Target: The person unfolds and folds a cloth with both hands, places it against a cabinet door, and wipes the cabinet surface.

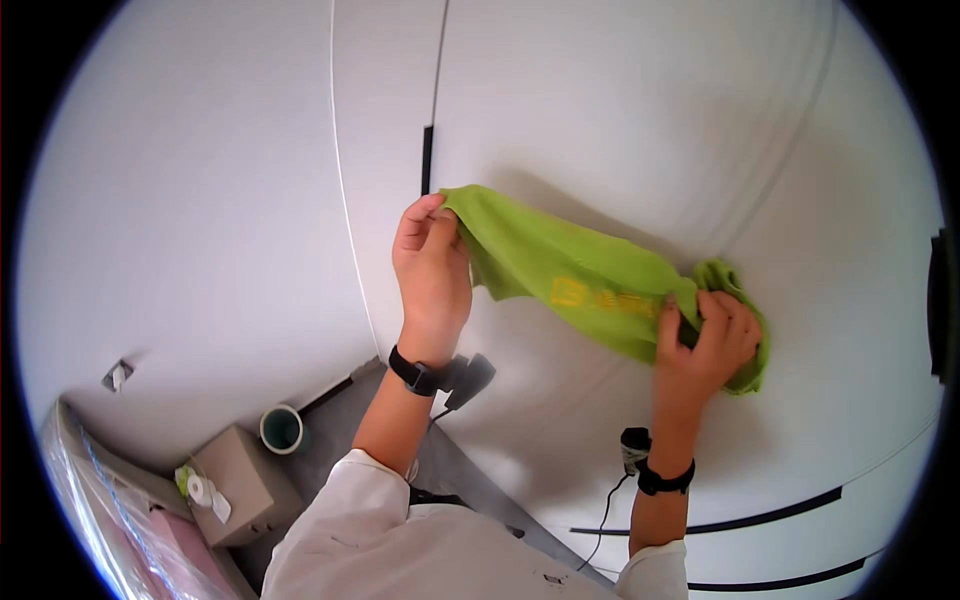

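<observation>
A green cleaning cloth (540, 250) with yellow printing stretches between my two hands in front of white cabinet doors (600, 120). Its upper left corner is pinched between the thumb and fingers of my left hand (432, 270). On the other side, my right hand (708, 340) grips the bunched end, with fingers curled over the folds. The cloth hangs slack in the middle, and part of its right end is hidden behind my right hand. Both wrists wear black bands with devices on them.
A black handle strip (427, 160) runs along the door seam above my left hand. Lower left are a bedside cabinet (240, 480) with a paper roll (201, 491), a bin (283, 430) and a plastic-covered bed (120, 510). A wall socket (118, 376) is on the left wall.
</observation>
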### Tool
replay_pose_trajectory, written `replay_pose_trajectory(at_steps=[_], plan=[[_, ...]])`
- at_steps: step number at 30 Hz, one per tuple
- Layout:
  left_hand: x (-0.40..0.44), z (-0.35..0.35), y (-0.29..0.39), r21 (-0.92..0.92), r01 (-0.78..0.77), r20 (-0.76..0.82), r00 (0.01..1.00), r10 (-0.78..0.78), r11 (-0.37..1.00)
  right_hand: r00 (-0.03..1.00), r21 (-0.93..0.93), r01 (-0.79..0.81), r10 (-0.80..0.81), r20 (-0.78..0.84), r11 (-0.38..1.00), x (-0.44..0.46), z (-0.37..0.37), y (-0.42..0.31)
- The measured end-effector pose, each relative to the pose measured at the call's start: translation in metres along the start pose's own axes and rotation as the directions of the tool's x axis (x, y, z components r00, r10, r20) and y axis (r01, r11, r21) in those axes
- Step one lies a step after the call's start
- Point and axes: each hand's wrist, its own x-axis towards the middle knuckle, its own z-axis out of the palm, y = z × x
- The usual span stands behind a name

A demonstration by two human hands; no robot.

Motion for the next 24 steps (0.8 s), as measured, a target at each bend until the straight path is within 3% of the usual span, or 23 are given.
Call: replay_pose_trajectory(at_steps=[3, 4, 5, 7, 9, 11, 13, 15, 19, 21, 22, 24], plan=[[0.062, -0.034, -0.007, 0.129, -0.115, -0.019, 0.993, 0.118, 0.985, 0.999, 0.105, -0.035, 0.031, 0.041, 0.994, 0.002, 0.058, -0.046], [0.080, -0.045, -0.006, 0.185, -0.154, 0.086, 0.986, 0.140, 0.971, 0.999, 0.114, -0.027, 0.022, 0.040, 0.993, 0.005, 0.076, -0.059], [0.097, -0.055, -0.010, 0.170, -0.126, 0.081, 0.990, 0.114, 0.977, 0.998, 0.084, -0.025, 0.021, 0.052, 0.996, 0.009, 0.092, -0.071], [0.135, -0.070, -0.020, 0.376, -0.382, 0.355, 0.901, 0.250, 0.844, 0.999, 0.016, -0.007, 0.008, -0.034, 1.000, 0.019, 0.121, -0.089], [0.164, -0.084, -0.030, 0.449, -0.366, 0.432, 0.887, 0.161, 0.815, 1.000, -0.028, -0.011, 0.011, 0.002, 1.000, 0.026, 0.141, -0.097], [0.169, -0.085, -0.052, 0.598, -0.480, 0.539, 0.833, 0.120, 0.642, 0.996, -0.076, -0.011, 0.004, -0.092, 0.997, 0.031, 0.145, -0.090], [0.171, -0.084, -0.066, 0.578, -0.507, 0.574, 0.810, 0.124, 0.639, 0.999, -0.091, -0.043, 0.040, -0.038, 0.995, 0.031, 0.148, -0.084], [0.179, -0.080, -0.060, 0.573, -0.613, 0.647, 0.745, 0.159, 0.544, 0.998, 0.007, -0.045, 0.045, -0.047, 0.999, 0.039, 0.150, -0.097], [0.192, -0.086, -0.035, 0.583, -0.627, 0.602, 0.760, 0.243, 0.517, 0.988, -0.205, -0.151, 0.152, -0.012, 0.967, 0.056, 0.148, -0.139], [0.194, -0.092, -0.018, 0.622, -0.628, 0.522, 0.778, 0.350, 0.468, 0.980, -0.190, -0.183, 0.164, -0.113, 0.964, 0.055, 0.154, -0.155], [0.204, -0.109, -0.012, 0.579, -0.597, 0.480, 0.800, 0.360, 0.555, 0.981, -0.213, -0.178, 0.156, -0.119, 0.961, 0.057, 0.163, -0.174], [0.197, -0.111, -0.018, 0.568, -0.620, 0.518, 0.780, 0.350, 0.541, 0.959, -0.115, -0.179, 0.147, -0.244, 0.977, 0.057, 0.160, -0.168]])
